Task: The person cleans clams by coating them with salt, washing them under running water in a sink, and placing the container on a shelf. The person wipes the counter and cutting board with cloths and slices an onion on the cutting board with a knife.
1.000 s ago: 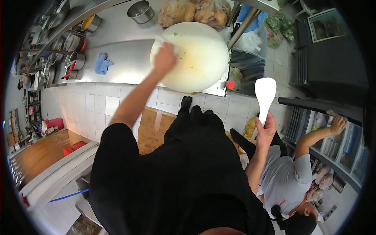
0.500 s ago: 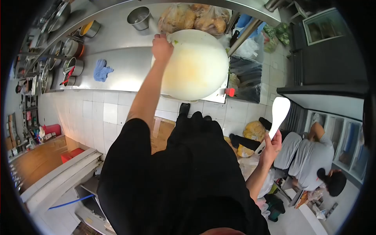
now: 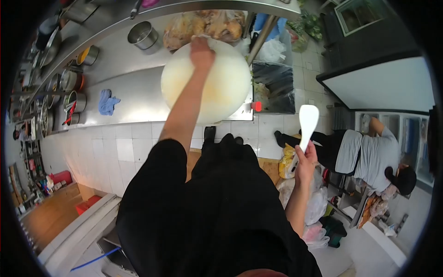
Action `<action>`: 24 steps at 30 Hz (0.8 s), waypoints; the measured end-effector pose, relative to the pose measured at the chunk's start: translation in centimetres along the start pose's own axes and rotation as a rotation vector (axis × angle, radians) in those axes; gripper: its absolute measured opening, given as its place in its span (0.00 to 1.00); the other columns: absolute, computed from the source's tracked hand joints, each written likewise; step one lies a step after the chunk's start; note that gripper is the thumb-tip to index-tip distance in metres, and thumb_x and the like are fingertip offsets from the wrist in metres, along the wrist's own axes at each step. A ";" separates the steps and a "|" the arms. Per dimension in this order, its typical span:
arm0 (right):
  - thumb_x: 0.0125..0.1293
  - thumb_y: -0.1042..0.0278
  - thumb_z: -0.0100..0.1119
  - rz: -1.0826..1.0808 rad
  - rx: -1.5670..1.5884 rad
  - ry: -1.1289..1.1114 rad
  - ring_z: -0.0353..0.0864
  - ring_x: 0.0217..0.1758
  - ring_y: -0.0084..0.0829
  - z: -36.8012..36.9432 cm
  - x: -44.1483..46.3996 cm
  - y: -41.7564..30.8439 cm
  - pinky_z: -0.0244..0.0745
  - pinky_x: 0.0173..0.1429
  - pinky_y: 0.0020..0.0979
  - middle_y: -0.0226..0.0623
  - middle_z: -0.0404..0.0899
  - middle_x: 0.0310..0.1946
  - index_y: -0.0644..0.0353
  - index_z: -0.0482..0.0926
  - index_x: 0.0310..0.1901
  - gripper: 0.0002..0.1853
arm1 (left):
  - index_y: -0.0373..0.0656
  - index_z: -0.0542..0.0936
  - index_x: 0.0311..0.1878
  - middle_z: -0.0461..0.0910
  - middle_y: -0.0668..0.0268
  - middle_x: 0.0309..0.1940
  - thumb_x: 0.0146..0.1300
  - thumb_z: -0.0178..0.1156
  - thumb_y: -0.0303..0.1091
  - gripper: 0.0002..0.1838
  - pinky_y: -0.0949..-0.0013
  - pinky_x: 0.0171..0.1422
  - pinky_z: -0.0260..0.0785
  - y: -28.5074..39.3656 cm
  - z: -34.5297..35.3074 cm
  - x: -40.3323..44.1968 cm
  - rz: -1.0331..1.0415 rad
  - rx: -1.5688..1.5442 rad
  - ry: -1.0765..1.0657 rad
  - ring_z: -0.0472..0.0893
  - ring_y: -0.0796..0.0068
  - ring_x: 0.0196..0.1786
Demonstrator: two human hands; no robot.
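Note:
My left hand is on the far part of a large round white chopping board with a yellowish stain in its middle. Its fingers are curled down near the board's far rim, and what they hold, if anything, is hidden. Off to the right, above the floor, my right hand is closed around the handle of a white rice paddle. The paddle's broad blade points up and away from me, touching nothing.
Plastic bags of brownish food lie just beyond the board. A steel pot and a blue cloth are on the counter. A black-lined bin stands right of the board. Another person bends at an open fridge on the right.
My left hand has moved from the board's far-left edge inward over its far part; the green scrap there no longer shows. The view has shifted. My right hand still holds the paddle.

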State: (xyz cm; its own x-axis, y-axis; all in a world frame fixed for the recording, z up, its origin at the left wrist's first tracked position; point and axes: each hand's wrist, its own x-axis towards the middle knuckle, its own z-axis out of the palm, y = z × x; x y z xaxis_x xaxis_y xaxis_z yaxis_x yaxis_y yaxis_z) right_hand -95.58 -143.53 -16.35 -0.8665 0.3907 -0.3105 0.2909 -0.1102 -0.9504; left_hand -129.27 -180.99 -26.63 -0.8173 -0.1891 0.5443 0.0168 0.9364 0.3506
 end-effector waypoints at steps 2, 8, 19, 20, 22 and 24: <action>0.68 0.80 0.59 0.111 0.046 -0.029 0.80 0.39 0.24 0.4 0.3 0.0 0.85 0.38 0.31 0.35 0.79 0.44 0.65 0.70 0.62 0.21 | 0.41 0.79 0.51 0.78 0.53 0.53 0.48 0.67 0.32 0.23 0.55 0.63 0.70 5.6 0.1 -3.6 0.120 -0.191 -0.280 0.76 0.50 0.58; 0.73 0.78 0.52 0.176 0.342 -0.189 0.84 0.37 0.35 1.9 2.4 -2.0 0.86 0.35 0.36 0.45 0.78 0.49 0.61 0.60 0.74 0.29 | 0.34 0.75 0.49 0.76 0.53 0.46 0.63 0.65 0.42 0.21 0.56 0.59 0.67 9.9 -2.1 -9.4 -0.218 -1.062 -0.309 0.76 0.52 0.55; 0.78 0.70 0.46 0.122 0.430 -0.229 0.74 0.27 0.25 3.2 4.6 -2.3 0.70 0.25 0.26 0.40 0.80 0.42 0.59 0.63 0.73 0.24 | 0.37 0.69 0.56 0.71 0.53 0.52 0.63 0.67 0.38 0.25 0.59 0.61 0.68 24.4 -7.5 -8.7 0.389 -1.052 -0.283 0.76 0.52 0.54; 0.78 0.69 0.47 0.087 0.392 -0.220 0.74 0.28 0.25 3.3 4.5 -2.8 0.70 0.26 0.26 0.40 0.79 0.42 0.59 0.62 0.74 0.25 | 0.37 0.68 0.56 0.70 0.52 0.54 0.62 0.68 0.38 0.25 0.57 0.60 0.69 26.0 -8.4 -9.1 0.567 -1.042 -0.260 0.76 0.50 0.54; 0.77 0.69 0.48 0.044 0.349 -0.286 0.73 0.26 0.23 3.4 2.9 -4.5 0.70 0.25 0.26 0.36 0.79 0.39 0.60 0.64 0.74 0.25 | 0.36 0.69 0.54 0.70 0.50 0.54 0.60 0.68 0.38 0.25 0.52 0.57 0.71 27.3 -8.2 -9.9 0.657 -0.887 -0.491 0.76 0.45 0.54; 0.76 0.70 0.50 0.093 0.216 -0.233 0.71 0.26 0.20 1.9 1.6 -5.3 0.68 0.25 0.25 0.34 0.78 0.38 0.60 0.63 0.74 0.27 | 0.36 0.71 0.50 0.72 0.49 0.52 0.61 0.67 0.39 0.22 0.50 0.54 0.71 26.6 -5.0 -9.2 0.478 -0.779 -0.450 0.77 0.44 0.53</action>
State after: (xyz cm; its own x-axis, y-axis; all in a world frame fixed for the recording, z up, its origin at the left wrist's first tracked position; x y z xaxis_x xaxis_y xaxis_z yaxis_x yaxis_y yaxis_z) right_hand -99.30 -144.06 -11.81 -0.9170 0.1531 -0.3682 0.3020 -0.3363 -0.8920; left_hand -118.42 -155.81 -18.45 -0.7651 0.4334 0.4763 0.6371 0.4015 0.6580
